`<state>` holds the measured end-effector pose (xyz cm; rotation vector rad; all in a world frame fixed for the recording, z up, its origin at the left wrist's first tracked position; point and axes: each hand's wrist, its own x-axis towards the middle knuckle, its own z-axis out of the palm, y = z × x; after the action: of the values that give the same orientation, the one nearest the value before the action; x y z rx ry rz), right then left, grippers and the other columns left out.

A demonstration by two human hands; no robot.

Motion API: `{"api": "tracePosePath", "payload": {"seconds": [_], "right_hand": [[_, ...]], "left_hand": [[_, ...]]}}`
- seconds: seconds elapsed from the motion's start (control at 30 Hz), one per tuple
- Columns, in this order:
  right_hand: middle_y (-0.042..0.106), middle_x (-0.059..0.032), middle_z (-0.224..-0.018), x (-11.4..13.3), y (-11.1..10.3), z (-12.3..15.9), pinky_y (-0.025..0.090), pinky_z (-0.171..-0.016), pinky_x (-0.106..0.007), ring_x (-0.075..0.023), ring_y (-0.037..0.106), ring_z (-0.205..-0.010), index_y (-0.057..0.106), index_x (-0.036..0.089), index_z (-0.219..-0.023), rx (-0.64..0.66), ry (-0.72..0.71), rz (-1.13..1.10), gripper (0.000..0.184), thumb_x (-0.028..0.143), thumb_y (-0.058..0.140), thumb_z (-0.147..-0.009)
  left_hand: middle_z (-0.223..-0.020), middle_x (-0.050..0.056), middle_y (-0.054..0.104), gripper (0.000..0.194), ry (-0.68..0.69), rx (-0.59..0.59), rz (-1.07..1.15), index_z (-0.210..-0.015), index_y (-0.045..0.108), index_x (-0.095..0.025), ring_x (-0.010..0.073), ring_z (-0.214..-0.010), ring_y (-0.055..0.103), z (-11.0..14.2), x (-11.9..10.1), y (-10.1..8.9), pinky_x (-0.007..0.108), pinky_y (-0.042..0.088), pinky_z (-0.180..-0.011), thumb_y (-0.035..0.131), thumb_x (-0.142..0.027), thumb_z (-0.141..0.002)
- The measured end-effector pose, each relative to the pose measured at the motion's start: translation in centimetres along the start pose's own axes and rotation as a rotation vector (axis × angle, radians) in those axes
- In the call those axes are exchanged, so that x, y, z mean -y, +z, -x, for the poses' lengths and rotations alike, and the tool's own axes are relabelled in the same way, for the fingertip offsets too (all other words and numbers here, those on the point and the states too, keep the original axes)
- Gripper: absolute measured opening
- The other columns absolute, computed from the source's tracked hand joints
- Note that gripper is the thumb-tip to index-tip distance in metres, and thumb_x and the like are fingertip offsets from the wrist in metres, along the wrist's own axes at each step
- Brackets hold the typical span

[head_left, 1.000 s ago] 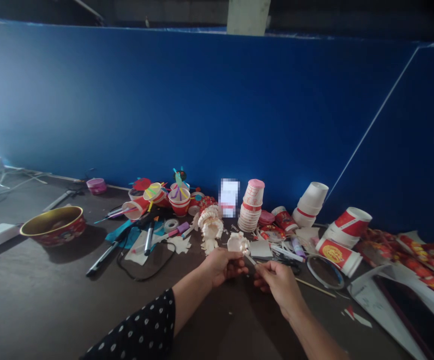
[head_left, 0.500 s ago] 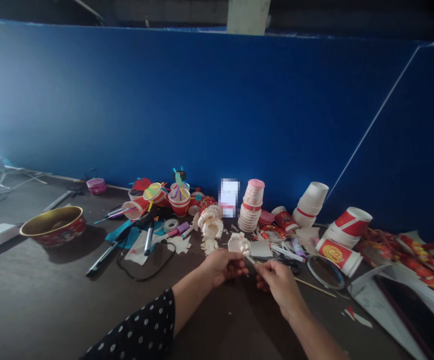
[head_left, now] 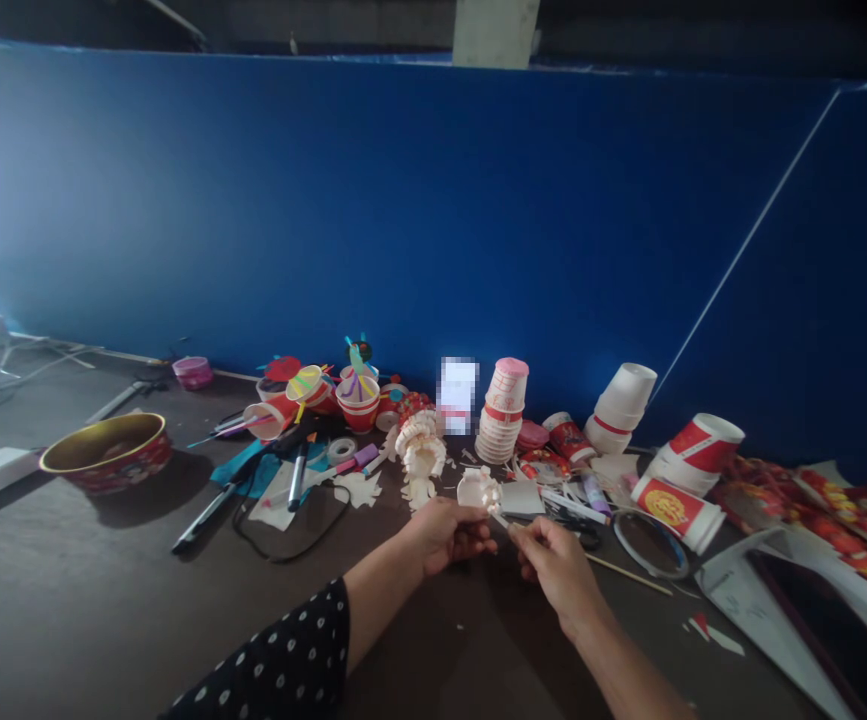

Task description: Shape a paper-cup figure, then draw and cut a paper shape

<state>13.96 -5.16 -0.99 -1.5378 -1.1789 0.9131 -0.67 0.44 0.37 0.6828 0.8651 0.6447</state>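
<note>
Near the middle of the table, my left hand [head_left: 452, 535] is closed on a small white paper craft piece [head_left: 478, 488] with curled strips along its right side. My right hand [head_left: 545, 555] pinches a thin white paper strip [head_left: 503, 520] whose far end meets the curls at my left fingertips. Just behind my left hand stands a white figure [head_left: 422, 450] covered with similar curled paper. To the right of the craft piece lies a flat pale card [head_left: 521, 497]. My fingers partly cover the lower part of the piece.
A stack of paper cups [head_left: 504, 410] stands behind my hands, with more cups [head_left: 620, 410] to the right. A red-and-gold bowl [head_left: 107, 470] is at left, near markers [head_left: 298, 478]. A tape roll [head_left: 650, 543], wooden stick [head_left: 628, 573] and phone [head_left: 838, 630] lie at right. A blue partition [head_left: 403, 200] closes the back.
Both hands stay in nearly the same place. The fingers of my right hand have shifted very slightly; the paper piece and strip remain held.
</note>
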Motion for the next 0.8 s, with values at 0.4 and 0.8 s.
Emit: {"api": "tracePosePath", "payload": {"seconds": [0.4,0.8], "right_hand": [[0.044,0.0062,-0.042,-0.35,0.16,-0.14,0.032,-0.039,-0.019,-0.0085,0.042,-0.039,0.044,0.019,-0.052,-0.002,-0.052,0.082,0.031,0.043,0.053,-0.07],[0.055,0.0025,-0.052,-0.18,0.07,-0.09,0.039,-0.043,-0.021,-0.0136,0.054,-0.05,0.046,0.019,-0.056,0.039,-0.025,0.028,0.03,0.045,0.053,-0.069]], "left_hand": [[-0.047,0.003,0.056,0.012,-0.011,-0.006,0.0,-0.064,0.055,-0.005,0.0132,-0.048,0.06,-0.09,0.12,-0.12,0.016,0.041,-0.042,0.054,-0.011,-0.074],[-0.047,0.003,0.056,0.012,-0.02,-0.005,-0.002,-0.065,0.056,-0.005,0.0132,-0.047,0.06,0.14,0.06,0.0,0.016,0.042,-0.042,0.05,-0.009,-0.075]]}}
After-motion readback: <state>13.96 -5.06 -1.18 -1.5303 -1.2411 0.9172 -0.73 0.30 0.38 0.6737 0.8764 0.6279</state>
